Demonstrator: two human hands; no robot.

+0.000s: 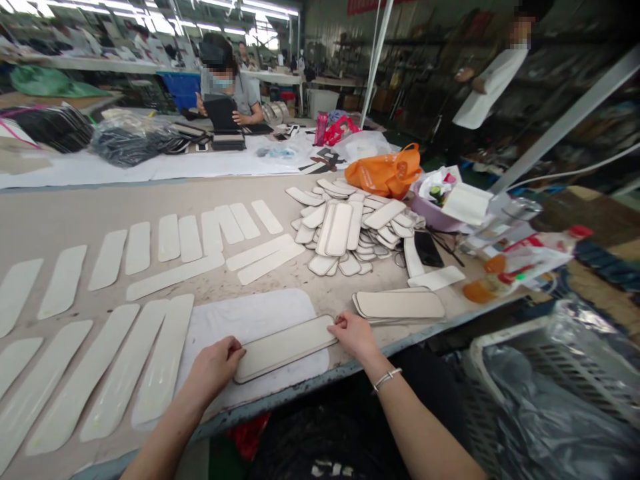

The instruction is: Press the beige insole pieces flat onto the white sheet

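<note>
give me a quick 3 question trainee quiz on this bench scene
1. What do both hands touch?
2. True or false: the orange bag lies at the bench's near edge.
3. What lies under the strip: A bare bench, B white cloth, C black phone?

Key:
1. The left hand and right hand hold the ends of one pale strip.
2. False: the orange bag is at the far side.
3. B, the white cloth.

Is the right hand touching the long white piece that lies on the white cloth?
Touching: in the head view, the right hand fingertips press the long white piece at its end.
</note>
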